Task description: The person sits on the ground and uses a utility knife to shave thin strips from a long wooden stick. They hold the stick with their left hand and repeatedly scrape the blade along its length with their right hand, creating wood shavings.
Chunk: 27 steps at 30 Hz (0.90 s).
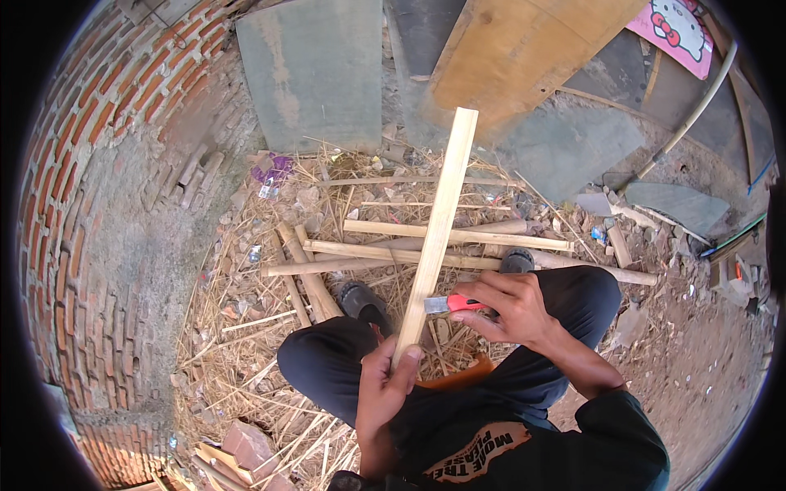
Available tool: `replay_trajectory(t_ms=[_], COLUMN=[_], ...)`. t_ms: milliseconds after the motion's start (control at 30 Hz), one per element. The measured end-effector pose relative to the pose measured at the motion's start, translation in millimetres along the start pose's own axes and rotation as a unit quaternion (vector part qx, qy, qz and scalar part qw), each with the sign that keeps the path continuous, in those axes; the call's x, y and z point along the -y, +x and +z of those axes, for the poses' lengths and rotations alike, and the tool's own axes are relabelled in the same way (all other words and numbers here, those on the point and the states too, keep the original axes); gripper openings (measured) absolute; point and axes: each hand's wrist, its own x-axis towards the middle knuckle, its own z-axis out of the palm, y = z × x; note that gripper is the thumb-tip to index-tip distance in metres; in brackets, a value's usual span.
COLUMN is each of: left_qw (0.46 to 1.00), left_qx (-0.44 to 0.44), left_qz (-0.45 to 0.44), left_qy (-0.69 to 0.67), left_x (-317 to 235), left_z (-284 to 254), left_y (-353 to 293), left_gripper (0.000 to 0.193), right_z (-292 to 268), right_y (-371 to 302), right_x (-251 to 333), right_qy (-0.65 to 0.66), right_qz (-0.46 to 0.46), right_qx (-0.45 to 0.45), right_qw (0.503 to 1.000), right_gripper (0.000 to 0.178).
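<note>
My left hand (386,378) is closed round the lower end of a long pale bamboo strip (443,214), which slants up and away from my lap. In my right hand (509,304) is a red utility knife (465,303), its wide metal blade (435,304) pointing left. The blade's tip is at the right edge of the strip, a little above my left hand; whether it cuts in cannot be told. My legs are bent to either side of the strip, the knees apart.
Several bamboo pieces (458,235) lie crossed on the ground beyond my feet, among straw, shavings and rubble. A brick wall (90,237) rises at the left. Grey and brown boards (315,78) lean at the back. Broken brick (250,446) lies at lower left.
</note>
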Motion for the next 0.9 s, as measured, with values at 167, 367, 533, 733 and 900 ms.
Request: replay_trajectory(t_ms=[167,367,533,733,900], left_qw=[0.997,0.993,0.993,0.994,0.995], left_qx=[-0.037,-0.055,-0.055,-0.049,-0.051], left_qz=[0.037,0.041,0.047,0.023,0.02], left_qy=[0.061,0.095,0.095,0.095,0.078], left_x=[-4.3,-14.1,-6.4,3.7,1.9], left_z=[9.4,17.9,16.7,14.9,15.4], left_y=[1.4,-0.7,-1.6,-5.5,-8.2], left_gripper=[0.016,0.016,0.017,0.018,0.019], right_z=[13.0,7.1,8.2,-7.4,-13.3], right_y=[-6.3,-4.3,-1.2,14.2,22.6], right_x=[4.5,11.2,9.4,-10.5,-20.1], right_qy=[0.006,0.0,-0.005,-0.027,-0.017], right_qz=[-0.015,0.0,-0.003,0.063,0.048], right_qx=[-0.02,-0.001,-0.048,-0.065,-0.06], right_qw=[1.0,1.0,0.999,0.996,0.997], right_gripper=[0.036,0.035,0.032,0.03,0.029])
